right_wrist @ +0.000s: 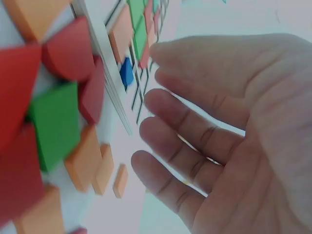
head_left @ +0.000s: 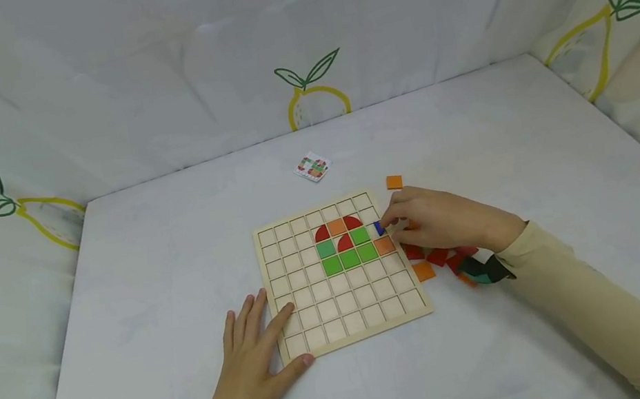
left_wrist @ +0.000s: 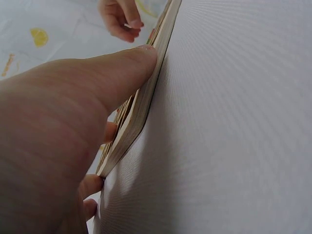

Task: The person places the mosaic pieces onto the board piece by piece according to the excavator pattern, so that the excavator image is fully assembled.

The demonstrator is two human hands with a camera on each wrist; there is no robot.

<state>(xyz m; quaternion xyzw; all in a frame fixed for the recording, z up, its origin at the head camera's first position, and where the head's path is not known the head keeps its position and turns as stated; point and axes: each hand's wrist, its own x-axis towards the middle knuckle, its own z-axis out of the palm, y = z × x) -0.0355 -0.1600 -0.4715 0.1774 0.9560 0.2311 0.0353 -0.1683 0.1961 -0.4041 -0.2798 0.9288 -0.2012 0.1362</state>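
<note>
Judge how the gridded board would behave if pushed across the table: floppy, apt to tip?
The gridded board is probably stiff: its edge looks straight and fairly thick in the left wrist view. Lying flat and broad on the table, it would likely slide rather than tip. The left hand, touching its near-left corner, might hold it back.

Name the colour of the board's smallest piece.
The piece is blue, clearest in the right wrist view.

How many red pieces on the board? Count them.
3: one red piece left of the upper orange square, another right of it, a third directly below.
</note>
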